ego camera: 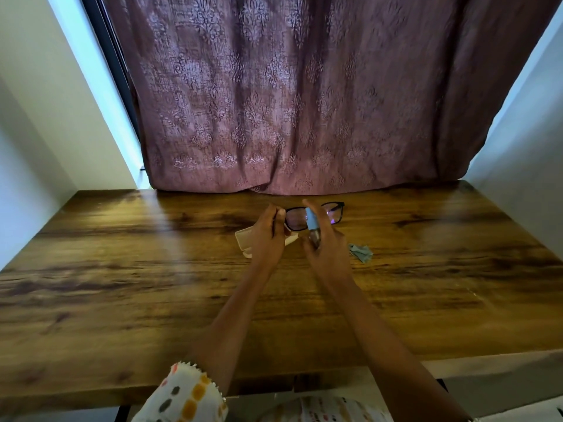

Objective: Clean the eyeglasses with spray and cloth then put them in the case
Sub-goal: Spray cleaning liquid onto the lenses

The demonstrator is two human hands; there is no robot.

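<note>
Black-framed eyeglasses [332, 213] are held up above the wooden table [122, 269], lenses facing me. My left hand [269, 236] grips them at their left end. My right hand [327, 242] holds a small spray bottle [312, 225] with a light blue top, upright, just in front of the left lens, with a finger on top of it. A white glasses case [243, 240] lies open on the table behind my left hand, partly hidden. A crumpled grey-blue cloth [361, 252] lies on the table just right of my right hand.
A maroon patterned curtain [304, 102] hangs down to the table's far edge. White walls close in on both sides. The table's near edge [91, 391] runs just in front of my body.
</note>
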